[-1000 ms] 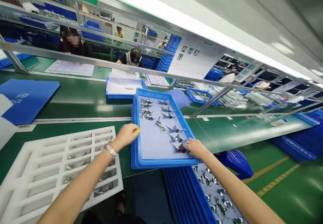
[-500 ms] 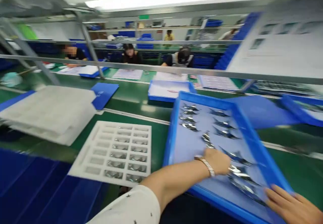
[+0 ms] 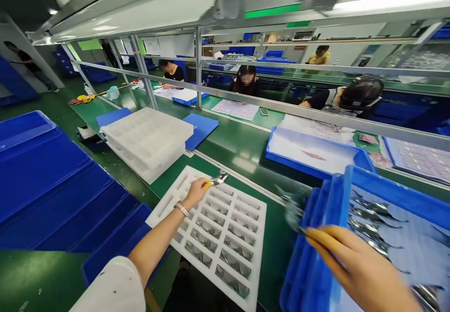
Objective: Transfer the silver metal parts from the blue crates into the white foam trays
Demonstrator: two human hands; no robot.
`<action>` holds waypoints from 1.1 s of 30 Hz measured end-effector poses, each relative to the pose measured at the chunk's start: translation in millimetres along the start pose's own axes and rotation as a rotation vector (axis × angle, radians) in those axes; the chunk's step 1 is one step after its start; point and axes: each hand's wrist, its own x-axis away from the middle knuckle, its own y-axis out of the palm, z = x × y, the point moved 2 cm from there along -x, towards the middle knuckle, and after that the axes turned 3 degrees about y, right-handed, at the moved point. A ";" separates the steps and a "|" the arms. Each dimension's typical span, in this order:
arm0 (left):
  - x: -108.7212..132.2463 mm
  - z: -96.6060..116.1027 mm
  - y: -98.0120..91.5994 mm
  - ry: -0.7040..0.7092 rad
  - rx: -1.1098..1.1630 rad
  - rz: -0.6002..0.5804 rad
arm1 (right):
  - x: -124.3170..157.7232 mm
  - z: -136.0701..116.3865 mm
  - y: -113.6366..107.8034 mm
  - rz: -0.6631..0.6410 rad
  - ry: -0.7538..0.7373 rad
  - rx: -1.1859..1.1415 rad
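Note:
My left hand (image 3: 197,192) pinches a shiny curved chrome-like part (image 3: 220,179) above the far side of a white foam tray (image 3: 258,255). Rows of slots fill this tray, and many hold similar shiny parts; the slots along its left side are partly covered by my arm. My right hand (image 3: 358,265), blurred, grips another shiny curved part (image 3: 294,211) by its end, out past the left wall of a blue plastic tray (image 3: 346,204). Pointed shiny parts (image 3: 369,230) lie in a column on the pale sheet inside that blue tray.
Stacked white foam trays (image 3: 151,133) stand at the back left, beside a blue folder-like sheet (image 3: 202,131). Blue bins (image 3: 52,180) lie low on the left. Across the green bench are another blue tray (image 3: 319,150), a metal rail (image 3: 246,97) and several seated people.
The view has swung left. My left hand has moved from the blue tray to the foam tray with a part. My right hand has left the blue tray's edge and now holds a part.

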 end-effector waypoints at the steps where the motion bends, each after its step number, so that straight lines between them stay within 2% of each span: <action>1: 1.5 -31.6 -22.9 -0.066 -0.009 0.042 | -40.6 -22.0 16.2 -0.048 -0.035 -0.003; 3: 9.0 -88.0 -56.2 -0.163 -0.007 0.101 | -123.5 -66.0 61.9 -0.200 -0.114 -0.006; 6: 22.4 -152.9 -76.7 -0.240 0.077 0.127 | -221.9 -110.4 147.1 -0.379 -0.216 0.008; 9: 30.6 -192.7 -73.7 -0.269 0.171 0.092 | -271.1 -118.8 222.0 -0.489 -0.262 0.063; 12: 34.0 -211.6 -65.3 -0.256 0.239 0.032 | -286.6 -109.2 265.9 -0.555 -0.309 0.082; 15: 36.5 -217.5 -61.9 -0.223 0.285 -0.030 | -287.3 -96.8 284.2 -0.626 -0.365 0.084; 19: 39.2 -217.7 -63.8 -0.209 0.300 -0.051 | -281.3 -80.2 290.7 -0.711 -0.415 0.073; 22: 40.5 -216.5 -64.4 -0.199 0.290 -0.051 | -280.9 -76.1 294.1 -0.756 -0.395 0.110; 28: 41.0 -211.3 -66.6 -0.153 0.208 -0.051 | -291.5 -104.1 310.6 -0.867 -0.441 0.324; 33: 35.3 -205.0 -70.9 -0.160 0.126 -0.127 | -297.3 -125.3 324.8 -0.865 -0.403 0.400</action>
